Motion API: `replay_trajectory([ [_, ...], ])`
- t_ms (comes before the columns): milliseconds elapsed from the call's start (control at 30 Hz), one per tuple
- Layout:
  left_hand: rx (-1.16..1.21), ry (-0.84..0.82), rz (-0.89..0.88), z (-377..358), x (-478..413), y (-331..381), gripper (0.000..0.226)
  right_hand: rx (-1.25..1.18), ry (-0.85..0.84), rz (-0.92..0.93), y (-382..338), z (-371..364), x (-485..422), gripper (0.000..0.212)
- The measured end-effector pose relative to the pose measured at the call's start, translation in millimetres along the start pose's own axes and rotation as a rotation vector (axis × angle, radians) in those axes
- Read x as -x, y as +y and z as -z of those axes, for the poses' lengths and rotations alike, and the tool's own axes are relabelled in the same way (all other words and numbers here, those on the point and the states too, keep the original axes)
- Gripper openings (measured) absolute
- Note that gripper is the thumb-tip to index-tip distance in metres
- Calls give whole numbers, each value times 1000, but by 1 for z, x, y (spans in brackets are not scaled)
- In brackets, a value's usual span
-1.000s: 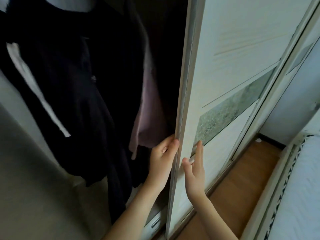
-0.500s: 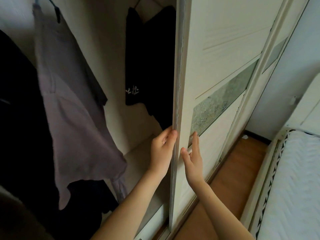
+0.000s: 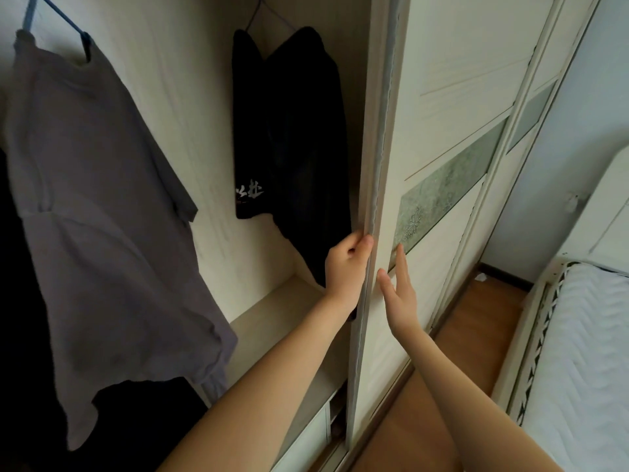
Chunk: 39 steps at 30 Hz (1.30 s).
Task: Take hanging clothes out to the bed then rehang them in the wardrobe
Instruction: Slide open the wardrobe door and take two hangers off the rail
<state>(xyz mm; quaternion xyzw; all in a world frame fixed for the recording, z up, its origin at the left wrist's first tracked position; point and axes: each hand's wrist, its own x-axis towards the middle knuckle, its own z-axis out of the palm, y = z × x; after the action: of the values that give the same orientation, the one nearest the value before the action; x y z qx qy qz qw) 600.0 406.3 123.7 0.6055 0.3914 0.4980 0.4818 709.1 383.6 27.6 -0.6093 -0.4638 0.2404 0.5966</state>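
Two hands at the edge of a sliding wardrobe door, with clothes hanging inside.

The wardrobe (image 3: 190,97) is pale wood and stands open on its left part; its sliding door (image 3: 442,131) carries a green patterned band across the middle. At the right, the bed (image 3: 585,352) with a white quilted cover lies well apart from the clothes. Inside, a grey T-shirt (image 3: 95,206) hangs loose on a blue hanger (image 3: 58,15), wrinkled at the hem. Further in, a black shirt (image 3: 292,137) with small white print hangs just beside the door edge. The left hand (image 3: 345,264) is closed around the door edge, fingers curled behind it. The right hand (image 3: 401,291) lies flat on the door face, fingers straight and together, holding nothing.
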Motion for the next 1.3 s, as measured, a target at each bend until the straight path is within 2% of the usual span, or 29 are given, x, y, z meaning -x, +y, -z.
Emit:
replay_trajectory([
  [133, -77, 56, -7, -10, -4, 0, 28, 34, 1, -8, 1, 7, -7, 77],
  [233, -167, 265, -91, -10, 3, 4, 14, 19, -20, -18, -1, 9, -4, 74],
  [267, -193, 280, -103, -9, 6, 7, 16, 7, -11, -41, -5, 8, -1, 71],
  [367, -235, 209, -63, 8, 18, 10, 20, -54, 109, -122, -26, -4, 26, 57],
  [467, -223, 128, -53, 51, 43, 23, 17, -62, 188, -65, -55, -28, 71, 42],
  [533, -267, 112, -105, 89, 70, 43, 16, -111, 167, 12, -81, -47, 93, 34],
  [667, -356, 183, -245, 168, 119, 110, 18, -203, -68, 246, -172, -86, 98, 24],
  [767, -432, 234, -422, 218, 145, 178, 19, -306, -212, 379, -256, -116, 86, 16],
  [867, -524, 386, -592, 266, 154, 241, 17, -360, -316, 553, -335, -144, 76, 15],
  [967, -576, 604, -665, 320, 142, 289, 16, -386, -338, 698, -404, -173, 65, 16],
  [1067, -662, 833, -573, 373, 117, 319, 16, -317, -399, 751, -459, -208, 53, 14],
  [1133, -670, 907, -371, 407, 94, 326, 26, -142, -436, 761, -484, -236, 45, 16],
  [1233, -459, 904, -15, 436, 67, 325, 36, 188, -504, 682, -504, -278, 35, 35],
  [1300, -244, 850, 71, 444, 57, 324, 31, 243, -579, 557, -511, -300, 31, 35],
])
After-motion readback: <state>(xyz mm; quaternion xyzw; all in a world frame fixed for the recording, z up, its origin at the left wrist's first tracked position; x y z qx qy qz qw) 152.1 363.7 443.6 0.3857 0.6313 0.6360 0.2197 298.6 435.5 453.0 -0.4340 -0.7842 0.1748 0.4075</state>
